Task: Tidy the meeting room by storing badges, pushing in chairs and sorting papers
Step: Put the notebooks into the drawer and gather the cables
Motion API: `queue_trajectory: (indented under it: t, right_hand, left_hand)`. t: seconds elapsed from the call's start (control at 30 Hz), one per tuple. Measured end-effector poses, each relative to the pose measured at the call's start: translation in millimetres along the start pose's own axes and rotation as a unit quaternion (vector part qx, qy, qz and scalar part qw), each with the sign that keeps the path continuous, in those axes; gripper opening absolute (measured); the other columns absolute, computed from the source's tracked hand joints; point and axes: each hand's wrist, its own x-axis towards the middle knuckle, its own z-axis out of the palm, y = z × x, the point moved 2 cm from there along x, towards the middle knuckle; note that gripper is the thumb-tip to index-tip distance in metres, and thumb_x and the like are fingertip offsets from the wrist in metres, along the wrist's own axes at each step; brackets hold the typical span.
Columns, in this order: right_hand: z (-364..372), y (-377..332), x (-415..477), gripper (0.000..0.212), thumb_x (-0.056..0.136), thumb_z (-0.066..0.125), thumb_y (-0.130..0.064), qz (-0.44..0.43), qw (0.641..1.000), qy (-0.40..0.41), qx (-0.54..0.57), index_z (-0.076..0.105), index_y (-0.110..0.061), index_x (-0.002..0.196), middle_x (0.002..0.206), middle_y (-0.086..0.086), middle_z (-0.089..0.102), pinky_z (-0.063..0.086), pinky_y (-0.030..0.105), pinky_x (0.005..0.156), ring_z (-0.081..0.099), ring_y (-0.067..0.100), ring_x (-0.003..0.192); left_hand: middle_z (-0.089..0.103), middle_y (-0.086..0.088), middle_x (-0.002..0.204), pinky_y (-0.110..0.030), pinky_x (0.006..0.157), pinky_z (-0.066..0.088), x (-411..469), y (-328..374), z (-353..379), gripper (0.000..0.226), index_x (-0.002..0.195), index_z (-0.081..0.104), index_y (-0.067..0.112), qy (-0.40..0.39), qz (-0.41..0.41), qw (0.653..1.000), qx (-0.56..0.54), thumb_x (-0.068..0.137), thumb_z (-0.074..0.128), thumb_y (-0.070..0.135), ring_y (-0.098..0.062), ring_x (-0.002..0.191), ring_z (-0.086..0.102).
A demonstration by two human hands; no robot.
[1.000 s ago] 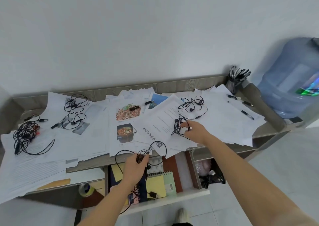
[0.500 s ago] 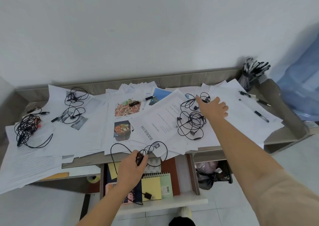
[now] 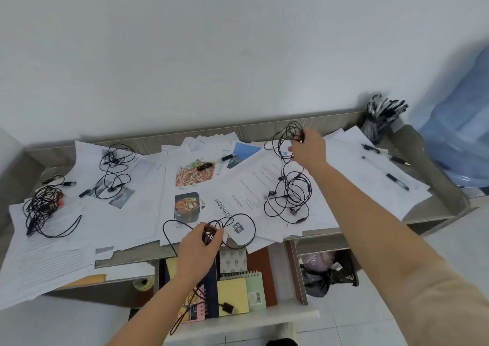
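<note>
White papers cover the grey desk. My left hand grips a looped black cord at the desk's front edge, above the open drawer. My right hand pinches a bunch of black cord lifted off the papers near the back. Its lower loops still lie tangled on a printed sheet. Two more black cords lie at the left: one spread on papers, one bundled at the far left.
An open drawer below the desk holds notebooks. A pen cup stands at the back right, with loose pens on the papers. A blue water bottle is at the far right. A dark bag sits under the desk.
My right hand moved from the tangle in the middle to the back, took hold of the far cord and lifted it. My left hand kept its grip on its cord.
</note>
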Motion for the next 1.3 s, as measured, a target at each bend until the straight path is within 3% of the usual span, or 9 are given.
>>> queue_trajectory:
  t: [0.1, 0.2, 0.5, 0.6, 0.73, 0.93, 1.1, 1.2, 1.3]
  right_hand:
    - [-31.1, -55.6, -8.0, 0.027, 0.092, 0.041, 0.006, -0.029, 0.979, 0.026, 0.201, 0.043, -0.018, 0.079, 0.089, 0.005, 0.053, 0.061, 0.039, 0.056, 0.069, 0.019, 0.066]
    - [-65.5, -112.5, -25.4, 0.027, 0.096, 0.042, 0.004, -0.086, 0.950, 0.057, 0.295, 0.039, -0.017, 0.080, 0.088, 0.000, 0.051, 0.057, 0.031, 0.052, 0.067, 0.015, 0.060]
    - [-107.9, -201.1, -110.5, 0.030, 0.094, 0.045, 0.007, -0.166, 0.925, 0.086, 0.331, 0.037, -0.018, 0.077, 0.092, 0.009, 0.053, 0.041, 0.024, 0.048, 0.059, 0.014, 0.053]
    - [-82.8, -175.8, -141.4, 0.030, 0.093, 0.051, 0.005, -0.127, 0.946, 0.054, 0.294, 0.039, -0.018, 0.078, 0.089, 0.015, 0.053, 0.041, 0.024, 0.045, 0.058, 0.014, 0.052]
    - [-22.8, -95.4, -191.8, 0.018, 0.096, 0.052, 0.006, -0.021, 0.974, -0.078, 0.211, 0.051, -0.011, 0.088, 0.086, 0.012, 0.060, 0.044, 0.023, 0.047, 0.060, 0.012, 0.054]
    - [54.1, 48.2, -257.8, 0.007, 0.094, 0.054, 0.004, 0.180, 0.956, -0.228, 0.028, 0.049, 0.000, 0.091, 0.076, 0.012, 0.059, 0.046, 0.024, 0.054, 0.060, 0.018, 0.060]
    - [81.7, 102.2, -258.6, 0.012, 0.094, 0.048, 0.006, 0.284, 0.946, -0.141, 0.071, 0.051, -0.006, 0.094, 0.084, 0.014, 0.060, 0.048, 0.023, 0.050, 0.058, 0.017, 0.059]
    - [92.3, 109.6, -244.5, 0.019, 0.095, 0.054, -0.009, 0.272, 0.958, -0.063, 0.063, 0.055, -0.005, 0.114, 0.097, 0.012, 0.066, 0.052, 0.035, 0.070, 0.061, 0.023, 0.082]
    - [99.6, 106.4, -238.6, 0.051, 0.093, 0.062, -0.020, 0.244, 0.964, -0.108, 0.024, 0.043, -0.006, 0.138, 0.126, 0.012, 0.055, 0.039, 0.031, 0.089, 0.052, 0.025, 0.111]
  left_hand:
    - [0.061, -0.014, 0.069, -0.033, 0.058, 0.041, 7.7, 4.7, -4.2, 0.036, 0.080, 0.060, 0.012, -0.011, 0.001, 1.000, -0.017, 0.094, 0.060, 0.045, -0.019, 0.057, 0.049]
    - [0.059, -0.017, 0.068, -0.034, 0.058, 0.041, 9.3, 11.9, -9.6, 0.041, 0.081, 0.060, 0.007, -0.019, 0.015, 0.998, -0.050, 0.094, 0.060, 0.046, -0.021, 0.057, 0.049]
    - [0.046, 0.005, 0.058, -0.026, 0.055, 0.032, -2.6, 21.8, -30.9, 0.035, 0.072, 0.053, 0.014, -0.027, 0.046, 0.992, -0.113, 0.096, 0.061, 0.038, -0.010, 0.050, 0.036]
    - [0.044, 0.005, 0.058, -0.029, 0.056, 0.034, -9.7, 10.7, -34.3, 0.035, 0.071, 0.052, 0.016, -0.036, 0.035, 0.992, -0.120, 0.096, 0.061, 0.038, -0.015, 0.053, 0.037]
    - [0.044, 0.004, 0.060, -0.038, 0.058, 0.042, -18.3, -20.2, -32.6, 0.035, 0.073, 0.051, 0.015, -0.066, 0.023, 0.992, -0.103, 0.095, 0.062, 0.040, -0.017, 0.055, 0.038]
    - [0.056, 0.000, 0.066, -0.024, 0.057, 0.036, -39.6, -60.9, -26.5, 0.028, 0.075, 0.057, 0.019, -0.113, 0.017, 0.992, -0.055, 0.095, 0.063, 0.038, -0.012, 0.062, 0.048]
    - [0.064, -0.004, 0.076, -0.026, 0.061, 0.042, -48.1, -97.9, -21.1, 0.027, 0.082, 0.060, 0.018, -0.157, -0.007, 0.988, 0.014, 0.094, 0.063, 0.042, -0.016, 0.070, 0.057]
    - [0.062, 0.002, 0.074, -0.023, 0.058, 0.042, -46.6, -110.4, -20.7, 0.025, 0.082, 0.057, 0.023, -0.173, -0.007, 0.983, 0.066, 0.094, 0.062, 0.045, -0.012, 0.067, 0.057]
    - [0.059, 0.004, 0.072, -0.025, 0.056, 0.040, -41.9, -117.6, -19.4, 0.026, 0.084, 0.054, 0.023, -0.182, -0.019, 0.978, 0.099, 0.095, 0.058, 0.046, -0.010, 0.065, 0.055]
